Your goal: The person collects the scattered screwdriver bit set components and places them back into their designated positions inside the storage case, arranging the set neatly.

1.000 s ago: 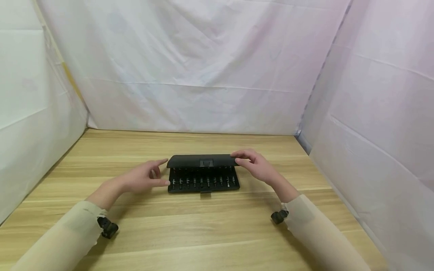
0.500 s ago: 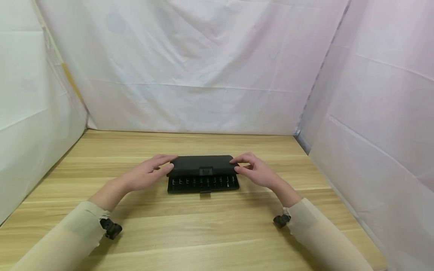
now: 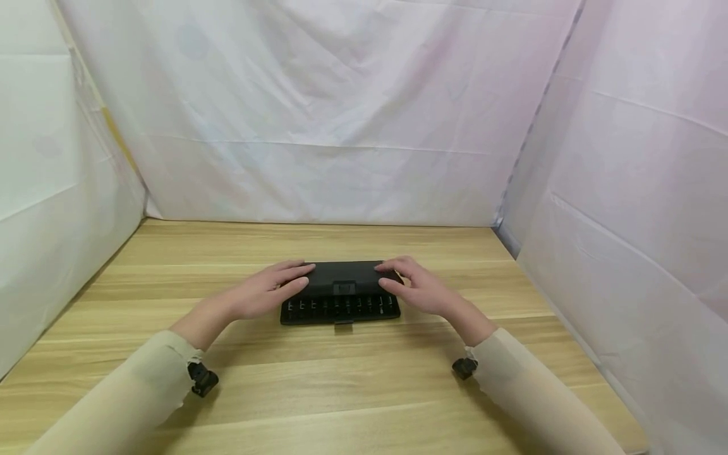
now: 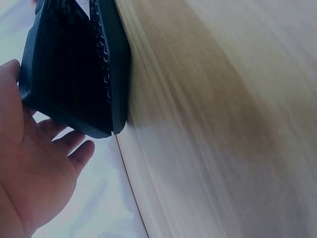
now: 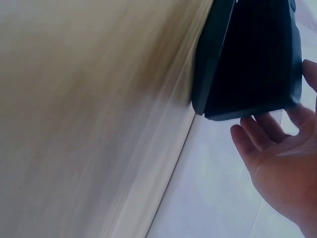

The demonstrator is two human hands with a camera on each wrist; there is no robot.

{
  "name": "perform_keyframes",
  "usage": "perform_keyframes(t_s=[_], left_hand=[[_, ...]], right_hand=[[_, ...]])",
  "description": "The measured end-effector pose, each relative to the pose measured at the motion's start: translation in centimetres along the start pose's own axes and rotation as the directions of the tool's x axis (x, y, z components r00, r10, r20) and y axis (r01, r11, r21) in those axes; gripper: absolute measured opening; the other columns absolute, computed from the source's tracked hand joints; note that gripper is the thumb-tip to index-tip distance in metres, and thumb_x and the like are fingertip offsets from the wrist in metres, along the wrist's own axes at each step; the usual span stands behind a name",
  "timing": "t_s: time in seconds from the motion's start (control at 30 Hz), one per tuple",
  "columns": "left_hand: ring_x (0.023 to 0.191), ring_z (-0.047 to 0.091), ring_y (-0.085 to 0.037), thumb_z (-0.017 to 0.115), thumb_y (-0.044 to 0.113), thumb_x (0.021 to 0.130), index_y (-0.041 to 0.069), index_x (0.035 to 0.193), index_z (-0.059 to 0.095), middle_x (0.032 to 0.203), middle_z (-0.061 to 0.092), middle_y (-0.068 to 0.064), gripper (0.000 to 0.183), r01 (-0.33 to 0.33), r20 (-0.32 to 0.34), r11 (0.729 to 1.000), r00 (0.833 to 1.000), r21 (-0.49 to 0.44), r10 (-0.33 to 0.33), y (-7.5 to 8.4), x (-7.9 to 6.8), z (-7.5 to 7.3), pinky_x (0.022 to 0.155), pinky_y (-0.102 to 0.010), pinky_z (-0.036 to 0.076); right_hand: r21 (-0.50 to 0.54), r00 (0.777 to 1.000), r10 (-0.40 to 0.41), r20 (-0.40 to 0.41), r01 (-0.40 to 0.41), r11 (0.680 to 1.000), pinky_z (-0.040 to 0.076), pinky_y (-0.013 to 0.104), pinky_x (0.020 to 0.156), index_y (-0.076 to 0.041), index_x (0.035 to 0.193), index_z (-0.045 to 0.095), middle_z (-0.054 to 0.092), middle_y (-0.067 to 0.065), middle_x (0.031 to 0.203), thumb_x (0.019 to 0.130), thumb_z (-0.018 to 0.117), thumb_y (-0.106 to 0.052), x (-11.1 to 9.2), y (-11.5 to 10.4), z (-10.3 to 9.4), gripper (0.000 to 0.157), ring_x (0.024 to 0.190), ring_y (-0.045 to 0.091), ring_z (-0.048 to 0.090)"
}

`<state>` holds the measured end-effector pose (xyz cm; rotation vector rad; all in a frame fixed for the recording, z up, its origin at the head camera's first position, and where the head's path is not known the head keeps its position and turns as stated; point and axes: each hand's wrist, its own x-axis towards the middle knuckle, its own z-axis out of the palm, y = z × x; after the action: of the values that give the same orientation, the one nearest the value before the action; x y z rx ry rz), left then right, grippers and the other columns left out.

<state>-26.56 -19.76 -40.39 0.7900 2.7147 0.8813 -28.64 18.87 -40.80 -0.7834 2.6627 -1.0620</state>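
Observation:
A black hinged case [image 3: 341, 321] lies on the table, its lid [image 3: 335, 274] tilted down over the base with a gap at the front. Through that gap shows a row of small metal pieces [image 3: 337, 306], too small to make out their kind. My left hand [image 3: 264, 294] lays its fingers and thumb on the left end of the lid. At the other end, my right hand [image 3: 418, 287] touches the lid's top with extended fingers, its thumb at the front corner. Both wrist views show the dark hollow inside of the lid [image 5: 257, 64] and fingers beyond its edge.
The wooden table [image 3: 341, 392] spreads out around the case on all sides. White cloth [image 3: 335, 177] hangs behind the table and along both sides. A small black camera [image 3: 201, 379] is strapped to the left sleeve, another [image 3: 464, 368] to the right.
The lid has come down toward the base. My left hand has moved from the case's left side up onto the lid; my right hand has shifted slightly inward along it.

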Motion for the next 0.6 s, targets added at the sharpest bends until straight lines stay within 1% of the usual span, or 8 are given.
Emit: perform_keyframes(t_s=[0.07,0.13,0.2,0.27,0.33,0.47,0.6], left_hand=[[0.168,0.019,-0.047,0.037,0.055,0.118,0.024,0.172,0.039,0.182,0.025,-0.015,0.062,-0.004,0.005,1.000,1.000,0.012,0.004,0.2,0.1,0.0,0.130,-0.073,0.023],[0.168,0.018,-0.047,0.036,0.056,0.118,0.025,0.172,0.039,0.182,0.024,-0.016,0.062,-0.006,0.012,1.000,1.000,0.019,0.005,0.3,0.3,0.1,0.130,-0.073,0.023],[0.169,0.016,-0.047,0.037,0.056,0.118,0.025,0.172,0.038,0.182,0.022,-0.017,0.062,-0.004,0.022,1.000,1.000,0.019,0.004,0.5,0.4,0.2,0.130,-0.073,0.021],[0.169,0.013,-0.048,0.037,0.056,0.118,0.026,0.172,0.038,0.182,0.021,-0.019,0.062,-0.006,0.032,1.000,0.999,0.017,0.005,0.6,0.6,0.3,0.131,-0.074,0.019],[0.169,0.009,-0.050,0.036,0.055,0.118,0.025,0.173,0.036,0.183,0.020,-0.020,0.062,-0.009,0.043,1.000,0.999,0.018,0.008,0.8,0.8,0.4,0.131,-0.075,0.016],[0.169,0.001,-0.053,0.036,0.052,0.119,0.023,0.174,0.034,0.183,0.018,-0.020,0.062,-0.019,0.061,0.999,0.998,0.029,0.017,0.9,1.1,0.9,0.131,-0.077,0.010],[0.168,-0.002,-0.054,0.037,0.051,0.119,0.022,0.174,0.032,0.183,0.016,-0.020,0.062,-0.026,0.076,0.998,0.997,0.056,0.022,1.0,1.2,1.3,0.131,-0.077,0.009]], right_hand=[[-0.040,0.999,-0.009,0.036,0.010,0.999,0.036,0.066,0.127,-0.033,0.163,0.053,0.038,0.008,0.175,0.114,0.051,-0.057,0.4,-0.2,0.3,0.054,0.162,0.037,0.039],[-0.059,0.997,-0.022,0.069,0.026,0.998,0.031,0.066,0.130,-0.035,0.166,0.049,0.031,0.007,0.180,0.116,0.047,-0.057,0.9,-0.3,0.6,0.055,0.167,0.036,0.030],[-0.062,0.995,-0.038,0.091,0.043,0.997,0.024,0.066,0.133,-0.035,0.167,0.047,0.027,0.007,0.182,0.116,0.045,-0.055,1.1,-0.3,0.8,0.055,0.170,0.035,0.020],[-0.066,0.993,-0.055,0.101,0.062,0.996,0.020,0.067,0.134,-0.034,0.167,0.048,0.026,0.008,0.182,0.117,0.046,-0.053,1.3,-0.3,0.9,0.053,0.172,0.034,0.014],[-0.066,0.992,-0.063,0.113,0.070,0.995,0.019,0.067,0.135,-0.035,0.166,0.048,0.026,0.006,0.183,0.117,0.047,-0.051,1.3,-0.4,0.9,0.052,0.173,0.034,0.011],[-0.076,0.986,-0.085,0.141,0.096,0.992,0.019,0.068,0.134,-0.037,0.165,0.050,0.027,0.004,0.182,0.117,0.050,-0.049,1.3,-0.5,1.1,0.050,0.173,0.034,0.010],[-0.095,0.979,-0.102,0.174,0.120,0.988,0.017,0.069,0.134,-0.037,0.166,0.049,0.025,0.005,0.183,0.116,0.051,-0.048,1.1,-0.6,1.2,0.051,0.172,0.037,0.008]])
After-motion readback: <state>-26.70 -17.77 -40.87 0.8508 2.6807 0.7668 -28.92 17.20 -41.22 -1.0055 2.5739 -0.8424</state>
